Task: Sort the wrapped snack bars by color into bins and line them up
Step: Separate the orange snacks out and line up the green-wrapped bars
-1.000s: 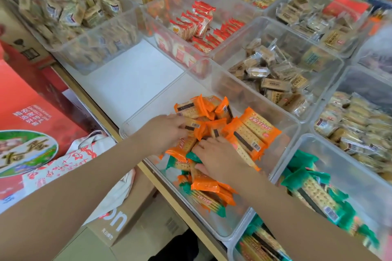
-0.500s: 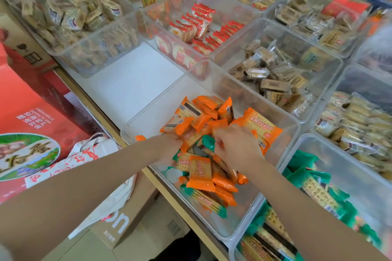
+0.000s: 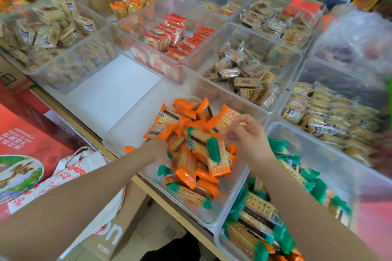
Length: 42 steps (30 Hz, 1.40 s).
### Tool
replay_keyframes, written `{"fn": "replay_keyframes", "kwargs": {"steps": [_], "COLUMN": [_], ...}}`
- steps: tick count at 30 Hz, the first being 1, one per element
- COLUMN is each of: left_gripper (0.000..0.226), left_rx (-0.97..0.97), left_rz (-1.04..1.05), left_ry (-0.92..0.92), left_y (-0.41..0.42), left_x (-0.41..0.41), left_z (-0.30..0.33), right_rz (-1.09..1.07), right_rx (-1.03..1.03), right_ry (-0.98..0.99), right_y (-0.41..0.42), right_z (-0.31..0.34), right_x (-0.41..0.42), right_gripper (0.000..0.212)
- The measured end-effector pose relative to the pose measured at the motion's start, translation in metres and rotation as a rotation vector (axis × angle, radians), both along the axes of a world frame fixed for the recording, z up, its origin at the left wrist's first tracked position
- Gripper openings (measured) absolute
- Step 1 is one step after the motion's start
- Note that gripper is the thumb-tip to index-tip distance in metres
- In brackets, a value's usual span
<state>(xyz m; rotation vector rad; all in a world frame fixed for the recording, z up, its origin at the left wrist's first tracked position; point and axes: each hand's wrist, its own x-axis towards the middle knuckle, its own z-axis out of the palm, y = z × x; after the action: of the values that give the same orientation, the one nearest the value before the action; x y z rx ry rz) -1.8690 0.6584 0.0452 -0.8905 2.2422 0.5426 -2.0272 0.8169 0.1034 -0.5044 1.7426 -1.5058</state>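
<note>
- Clear bin (image 3: 135,125) at the surface's near edge, heaped with orange bars (image 3: 184,167), some green ones mixed in.
- Neighbouring bin (image 3: 318,150), right, collecting green bars (image 3: 254,207).
- Right hand (image 3: 248,137) pinching a green-ended bar (image 3: 209,150), probably pulling it for transfer.
- Left hand (image 3: 157,150) buried in the heap; grip unclear.

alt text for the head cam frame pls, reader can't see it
Two bare hands dig into a clear bin of mixed wrapped snack bars: the left hand is among the orange bars, while the right hand pinches a green-ended bar. The next bin to the right holds mainly green bars.
</note>
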Motion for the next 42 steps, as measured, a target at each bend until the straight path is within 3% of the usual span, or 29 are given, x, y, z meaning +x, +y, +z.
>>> {"fn": "replay_keyframes", "kwargs": {"steps": [2,4,6,8,10,12,15,17,21,26,29,33,35,39,42], "left_gripper": [0.036,0.038,0.044,0.034,0.019,0.014,0.02,0.02,0.009,0.014,0.014,0.028,0.032,0.034,0.044], "left_rx": [-0.006,0.033,0.06,0.059,0.028,0.004,0.029,0.077,0.386,0.516,0.537,0.613,0.516,0.302,0.067], "left_rz": [0.144,0.316,0.394,0.379,0.432,0.529,0.72,0.849,0.969,0.705,0.497,0.367,0.29,0.21,0.07], "left_ry": [0.221,0.451,0.586,0.628,0.692,0.806,0.966,1.07,1.206,1.179,1.098,1.034,1.019,1.035,0.955], "left_y": [0.005,0.013,0.024,0.033,0.036,0.037,0.039,0.043,0.059,0.095,0.125,0.162,0.173,0.191,0.197], "left_x": [0.007,0.014,0.02,0.025,0.03,0.035,0.039,0.039,0.024,-0.007,-0.027,-0.052,-0.065,-0.086,-0.095], "left_z": [0.017,0.03,0.04,0.043,0.042,0.044,0.052,0.06,0.073,0.08,0.083,0.083,0.079,0.07,0.056], "right_rz": [0.02,0.171,0.366,0.536,0.587,0.59,0.569,0.497,0.228,0.054,-0.048,0.141,0.176,-0.086,0.038], "right_rx": [0.024,0.131,0.243,0.346,0.42,0.49,0.491,0.424,0.262,0.341,0.419,0.555,0.575,0.497,0.6], "right_ry": [0.035,0.148,0.31,0.548,0.771,0.858,0.861,0.715,0.499,0.686,0.654,0.617,0.669,0.821,0.857], "right_y": [0.011,0.017,0.015,0.005,-0.004,-0.009,-0.007,-0.003,0.026,0.099,0.127,0.132,0.137,0.183,0.238], "right_z": [0.0,-0.004,-0.007,-0.008,-0.011,-0.018,-0.024,-0.02,0.005,0.025,0.017,-0.003,-0.006,0.002,-0.009], "right_x": [-0.004,-0.003,0.006,0.02,0.033,0.046,0.056,0.053,0.026,-0.022,-0.049,-0.068,-0.071,-0.071,-0.062], "right_gripper": [0.013,0.006,0.02,0.041,0.059,0.071,0.068,0.061,0.04,0.037,0.036,0.032,0.034,0.023,0.011]}}
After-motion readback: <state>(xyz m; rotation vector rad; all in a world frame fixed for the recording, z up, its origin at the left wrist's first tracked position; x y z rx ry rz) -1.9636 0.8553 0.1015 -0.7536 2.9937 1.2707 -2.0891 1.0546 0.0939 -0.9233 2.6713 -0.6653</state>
